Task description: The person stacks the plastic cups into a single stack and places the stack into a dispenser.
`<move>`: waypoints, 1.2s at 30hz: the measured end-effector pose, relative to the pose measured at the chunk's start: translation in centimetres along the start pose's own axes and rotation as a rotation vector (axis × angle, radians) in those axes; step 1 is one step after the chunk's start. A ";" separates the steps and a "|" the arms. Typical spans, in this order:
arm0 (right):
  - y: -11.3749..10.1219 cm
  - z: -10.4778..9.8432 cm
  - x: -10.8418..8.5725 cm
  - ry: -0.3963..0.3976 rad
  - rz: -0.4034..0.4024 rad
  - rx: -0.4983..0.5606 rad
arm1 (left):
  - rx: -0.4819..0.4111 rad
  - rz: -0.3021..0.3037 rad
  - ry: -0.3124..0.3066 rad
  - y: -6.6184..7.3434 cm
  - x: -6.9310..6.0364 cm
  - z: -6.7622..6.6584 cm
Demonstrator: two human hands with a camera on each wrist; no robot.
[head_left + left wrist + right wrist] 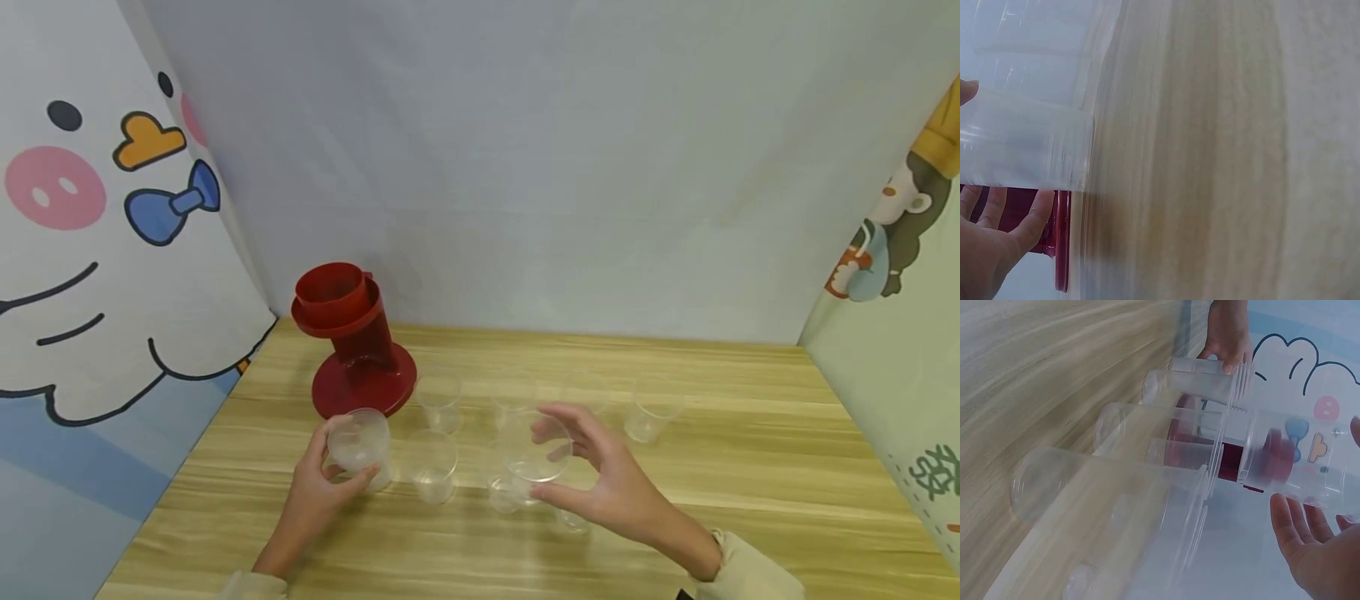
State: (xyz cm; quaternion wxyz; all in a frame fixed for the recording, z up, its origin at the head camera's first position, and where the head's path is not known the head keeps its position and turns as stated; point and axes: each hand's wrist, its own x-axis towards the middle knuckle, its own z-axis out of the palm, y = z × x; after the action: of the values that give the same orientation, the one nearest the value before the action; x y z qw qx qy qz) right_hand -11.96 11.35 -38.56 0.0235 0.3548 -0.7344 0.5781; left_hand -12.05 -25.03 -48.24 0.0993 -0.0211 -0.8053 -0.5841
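In the head view my left hand (318,483) curls its thumb and fingers round a cloudy stack of clear plastic cups (362,446), in front of the red holder. My right hand (607,479) holds a clear cup (534,450) between thumb and fingers, above other clear cups. The right wrist view has this raised cup (1310,469) at my right hand (1329,550), higher than the rims of the standing cups (1110,481). In the left wrist view, the fingers of my left hand (1004,231) lie along the cloudy cups (1022,140).
A red holder (363,383) with a round base and ring-shaped top stands at the back left of the wooden table (720,500). Several clear cups stand in rows, one of them (645,421) at the back right. A pale cloth wall (525,167) rises behind.
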 end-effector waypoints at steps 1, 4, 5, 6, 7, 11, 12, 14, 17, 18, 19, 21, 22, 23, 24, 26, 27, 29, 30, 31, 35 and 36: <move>0.0 0.1 0.1 0.001 -0.003 -0.001 | -0.001 0.002 0.000 0.0 0.0 0.0; 0.0 0.3 0.3 0.002 -0.005 -0.007 | 0.004 -0.001 0.000 0.1 0.0 0.0; 0.1 0.5 0.4 0.002 -0.005 -0.010 | 0.007 -0.006 0.000 0.1 0.0 0.0; 0.1 0.6 0.5 0.000 -0.006 -0.012 | 0.008 -0.013 -0.001 0.1 0.0 0.0; 0.1 0.7 0.6 0.000 -0.008 -0.012 | 0.012 -0.020 -0.001 0.2 0.0 0.0; 0.2 1.1 1.0 -0.007 -0.012 -0.013 | 0.028 -0.050 -0.004 0.0 0.0 -0.1; 0.2 1.2 1.1 -0.008 -0.012 -0.013 | 0.029 -0.054 -0.005 -0.1 0.0 -0.1; 0.3 1.4 1.2 -0.011 -0.007 -0.011 | 0.029 -0.054 -0.007 -0.1 0.0 -0.1; 0.4 1.7 1.4 -0.017 0.006 -0.012 | 0.021 -0.044 -0.009 0.0 0.0 -0.1; 0.5 1.8 1.4 -0.018 0.011 -0.013 | 0.017 -0.041 -0.010 0.0 -0.1 -0.1; 0.5 1.9 1.5 -0.019 0.015 -0.018 | 0.014 -0.040 -0.009 0.1 -0.1 -0.1; 0.6 2.0 1.7 -0.022 0.017 -0.024 | 0.008 -0.040 -0.010 0.2 -0.1 -0.1; 0.5 2.1 1.8 -0.023 0.023 -0.027 | 0.007 -0.043 -0.010 0.2 -0.1 -0.1; 0.5 2.2 1.9 -0.024 0.028 -0.033 | 0.005 -0.045 -0.010 0.2 -0.1 0.0; 0.5 2.3 2.0 -0.025 0.033 -0.036 | 0.003 -0.048 -0.011 0.3 0.0 0.0; 0.4 2.4 2.3 -0.030 0.044 -0.038 | 0.001 -0.056 -0.013 0.3 0.0 0.0; 0.3 2.4 2.4 -0.032 0.050 -0.041 | 0.003 -0.061 -0.014 0.3 0.0 0.0; 0.2 2.6 2.6 -0.038 0.056 -0.044 | 0.005 -0.068 -0.015 0.3 0.0 0.0; 0.2 2.6 2.7 -0.039 0.058 -0.042 | 0.006 -0.070 -0.015 0.3 0.0 0.1; 0.1 2.7 2.8 -0.043 0.060 -0.040 | 0.009 -0.073 -0.015 0.3 -0.1 0.1; -0.2 2.9 3.1 -0.047 0.058 -0.041 | 0.018 -0.073 -0.012 0.4 0.0 0.1; -0.2 3.0 3.2 -0.047 0.057 -0.041 | 0.021 -0.072 -0.011 0.4 0.0 0.1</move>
State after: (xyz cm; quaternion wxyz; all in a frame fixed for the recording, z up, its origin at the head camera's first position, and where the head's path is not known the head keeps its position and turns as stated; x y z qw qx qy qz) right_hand -13.15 7.18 -37.95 -0.0030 0.3466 -0.7563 0.5549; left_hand -11.98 -24.76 -47.89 0.0737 0.0058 -0.8122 -0.5787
